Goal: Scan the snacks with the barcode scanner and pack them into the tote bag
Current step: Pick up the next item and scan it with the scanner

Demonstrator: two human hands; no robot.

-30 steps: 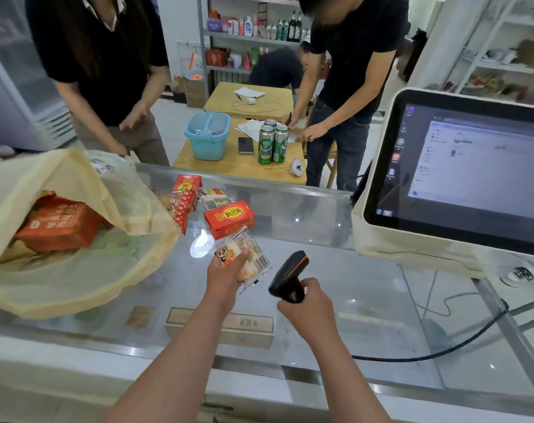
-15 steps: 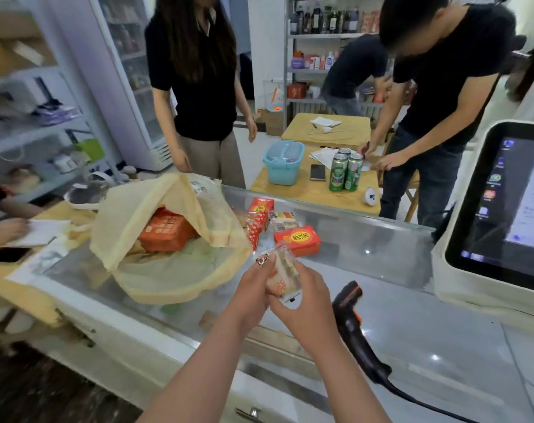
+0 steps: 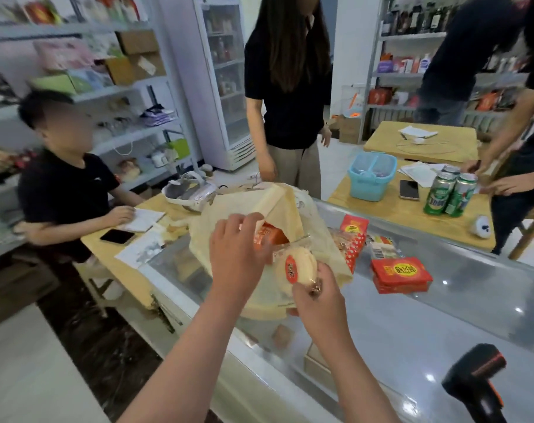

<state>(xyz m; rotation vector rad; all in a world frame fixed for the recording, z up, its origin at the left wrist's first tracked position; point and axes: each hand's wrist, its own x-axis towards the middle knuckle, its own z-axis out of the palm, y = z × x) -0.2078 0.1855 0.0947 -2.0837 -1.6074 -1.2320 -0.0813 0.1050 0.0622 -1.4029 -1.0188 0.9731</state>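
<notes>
I log my right hand (image 3: 317, 300) gripping a wrapped round cake (image 3: 294, 267) at the tote bag (image 3: 277, 206) mouth, left hand (image 3: 236, 254) curled there, hold unclear

Cream fabric tote bag (image 3: 277, 209) is set on the glass counter (image 3: 442, 325), toward its left end. Orange box (image 3: 270, 235) is lodged inside the bag. Clear-wrapped round snack (image 3: 296, 267) is held before the bag mouth. Red flat packet (image 3: 401, 274) lies right of the bag. Black-and-orange barcode scanner (image 3: 476, 380) rests at near right, well apart.

Scanner (image 3: 473, 377) set down, snack (image 3: 296, 267) passed to right hand (image 3: 317, 297), brought to tote bag (image 3: 277, 203) mouth
</notes>
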